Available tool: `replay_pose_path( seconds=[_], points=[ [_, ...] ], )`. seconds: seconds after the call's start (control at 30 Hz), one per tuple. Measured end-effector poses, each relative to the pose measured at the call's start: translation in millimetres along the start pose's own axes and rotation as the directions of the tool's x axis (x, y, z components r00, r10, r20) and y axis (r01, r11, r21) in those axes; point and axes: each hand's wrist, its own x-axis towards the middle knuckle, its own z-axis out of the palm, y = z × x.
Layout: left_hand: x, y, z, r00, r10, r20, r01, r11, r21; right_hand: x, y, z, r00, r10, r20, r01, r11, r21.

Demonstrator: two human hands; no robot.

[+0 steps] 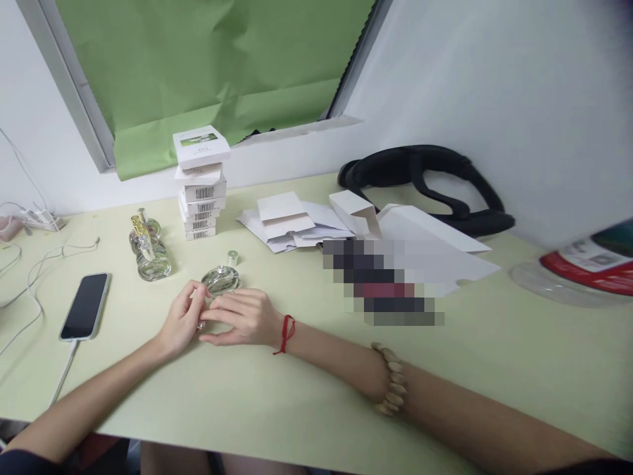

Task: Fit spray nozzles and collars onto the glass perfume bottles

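Note:
My left hand (184, 319) is closed, its fingertips meeting those of my right hand low over the table. A small clear, shiny piece (201, 324) shows beneath the left fingers; most of it is hidden. My right hand (244, 316), with a red string at the wrist, reaches across with bent fingers against the left; whatever its fingertips grip is covered. Just behind both hands is a clear glass perfume bottle (220, 280), partly hidden by my fingers. A small green-topped cap (232, 257) stands beyond the bottle.
Several glass bottles (154, 264) stand in a row at left, near a phone (86, 307) on a cable. Small white boxes (202, 191) are stacked at the back. Folded white cardboard (306, 221), a black strap-like frame (430, 188) and a blurred-out patch (380, 284) lie right.

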Motion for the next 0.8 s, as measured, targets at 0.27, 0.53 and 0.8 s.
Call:
replay_pose_path(
  seconds=[0.27, 0.53, 0.8],
  points=[
    [-3, -2, -3.0, 0.977, 0.176, -0.12, -0.156, 0.974, 0.161, 3, 0, -2, 0.996, 0.088, -0.019, -0.088, 0.996, -0.026],
    [7, -3, -15.1, 0.907, 0.302, -0.294, -0.167, 0.898, 0.408, 0, 14, -1, 0.85, 0.461, -0.255, -0.461, 0.885, 0.061],
    [15, -9, -16.0, 0.982, 0.172, -0.072, -0.134, 0.921, 0.367, -8, 30, 7, 0.652, 0.741, -0.161, -0.693, 0.668, 0.272]
  ],
)
